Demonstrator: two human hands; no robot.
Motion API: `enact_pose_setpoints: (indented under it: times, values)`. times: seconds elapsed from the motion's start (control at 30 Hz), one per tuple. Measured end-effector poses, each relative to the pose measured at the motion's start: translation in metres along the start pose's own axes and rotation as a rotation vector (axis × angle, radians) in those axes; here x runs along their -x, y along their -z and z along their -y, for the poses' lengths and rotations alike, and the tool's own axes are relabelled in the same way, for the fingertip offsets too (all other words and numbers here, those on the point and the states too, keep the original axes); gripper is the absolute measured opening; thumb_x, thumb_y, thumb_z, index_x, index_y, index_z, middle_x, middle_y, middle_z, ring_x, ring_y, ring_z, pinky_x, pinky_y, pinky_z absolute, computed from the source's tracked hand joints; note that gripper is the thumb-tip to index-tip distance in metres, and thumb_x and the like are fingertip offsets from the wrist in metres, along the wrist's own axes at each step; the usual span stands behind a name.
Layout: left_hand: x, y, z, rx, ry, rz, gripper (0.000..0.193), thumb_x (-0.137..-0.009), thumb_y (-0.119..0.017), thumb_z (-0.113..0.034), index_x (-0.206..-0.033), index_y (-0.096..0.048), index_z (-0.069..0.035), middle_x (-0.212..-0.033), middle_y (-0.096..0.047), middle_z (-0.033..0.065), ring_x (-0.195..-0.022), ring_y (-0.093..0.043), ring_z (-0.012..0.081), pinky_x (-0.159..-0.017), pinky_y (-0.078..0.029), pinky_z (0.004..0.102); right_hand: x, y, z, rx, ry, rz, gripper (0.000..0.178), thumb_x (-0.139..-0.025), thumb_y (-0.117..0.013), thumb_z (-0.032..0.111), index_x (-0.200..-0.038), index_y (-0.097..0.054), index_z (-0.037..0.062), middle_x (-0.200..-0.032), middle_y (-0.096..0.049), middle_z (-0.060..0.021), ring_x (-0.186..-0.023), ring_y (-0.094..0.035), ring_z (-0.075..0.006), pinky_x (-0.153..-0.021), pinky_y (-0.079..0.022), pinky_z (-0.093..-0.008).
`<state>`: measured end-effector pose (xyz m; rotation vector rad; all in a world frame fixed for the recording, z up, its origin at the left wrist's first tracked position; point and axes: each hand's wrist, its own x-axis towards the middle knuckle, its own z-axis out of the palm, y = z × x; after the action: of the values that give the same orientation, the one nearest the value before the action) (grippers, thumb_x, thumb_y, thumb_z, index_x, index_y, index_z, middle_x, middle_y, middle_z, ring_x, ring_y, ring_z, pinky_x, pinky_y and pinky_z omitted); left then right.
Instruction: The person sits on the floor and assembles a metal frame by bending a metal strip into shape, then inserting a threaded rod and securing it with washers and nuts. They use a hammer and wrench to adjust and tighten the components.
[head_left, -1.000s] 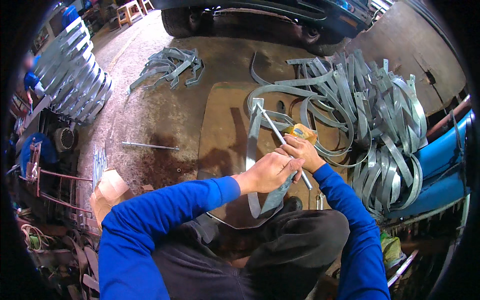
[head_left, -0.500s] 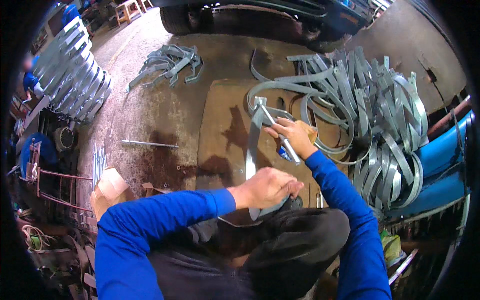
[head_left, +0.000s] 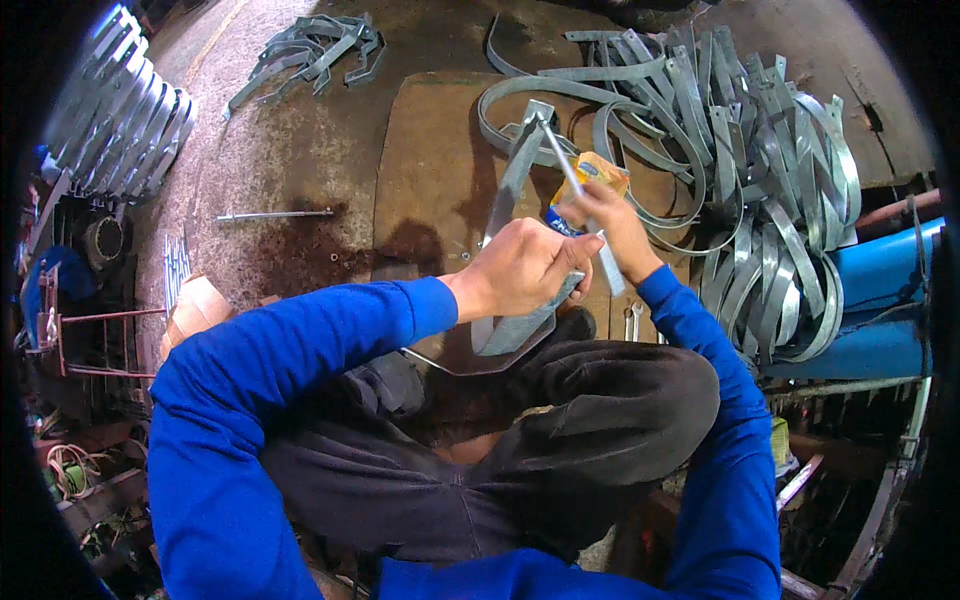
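Observation:
My left hand (head_left: pixel 522 262) is closed around a bent flat metal bracket (head_left: pixel 516 165) held over the brown board in front of my knees. Its far end has a small folded tab, and the strip's near part curves back under my fist. In my right hand (head_left: pixel 612 222) is a slim metal rod (head_left: pixel 562 160), with its far tip at the tab and a thicker, blurred near end. Whether the tip passes through the tab, I cannot tell. Just beyond my right fingers lies a yellow and blue packet (head_left: pixel 600 172). Part of the bracket is hidden behind my left hand.
Curved metal strips (head_left: pixel 770 180) lie heaped at the right, beside a blue drum (head_left: pixel 885 265). Smaller brackets (head_left: pixel 318 55) sit far left, near a stack of shiny strips (head_left: pixel 125 120). A loose rod (head_left: pixel 275 215) lies on the floor. Wrenches (head_left: pixel 632 318) rest by my right knee.
The view has tipped down toward my lap, so the floor and its piles appear higher. Both hands still grip the same things. My right hand is now smeared by motion around the rod.

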<state>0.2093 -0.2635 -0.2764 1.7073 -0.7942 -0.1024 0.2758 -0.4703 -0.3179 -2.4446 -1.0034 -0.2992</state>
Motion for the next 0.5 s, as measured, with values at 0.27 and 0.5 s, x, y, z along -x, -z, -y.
enact_pose_setpoints:
  times: [0.27,0.5]
  values:
    - [0.012,-0.001,-0.005,0.064,0.11,0.007,0.057,-0.1,-0.037,-0.032,-0.059,-0.065,-0.005,-0.055,-0.062,0.0076,-0.055,-0.063,0.0244,-0.057,-0.048,0.0327,0.009,0.015,0.015,0.216,0.138,-0.013,0.018,-0.078,-0.068,0.023,-0.082,-0.062,0.0068,-0.079,-0.053,-0.0106,-0.076,-0.06,-0.0306,-0.063,-0.047,-0.0402]
    - [0.008,-0.008,-0.011,0.017,0.037,0.097,0.061,-0.101,-0.029,-0.032,-0.06,-0.065,-0.003,-0.057,-0.062,0.0107,-0.058,-0.062,0.0267,-0.062,-0.048,0.0338,0.026,0.034,0.017,0.032,-0.024,-0.24,0.013,-0.075,-0.074,0.015,-0.077,-0.066,0.0047,-0.073,-0.056,-0.011,-0.071,-0.061,-0.031,-0.068,-0.05,-0.036]
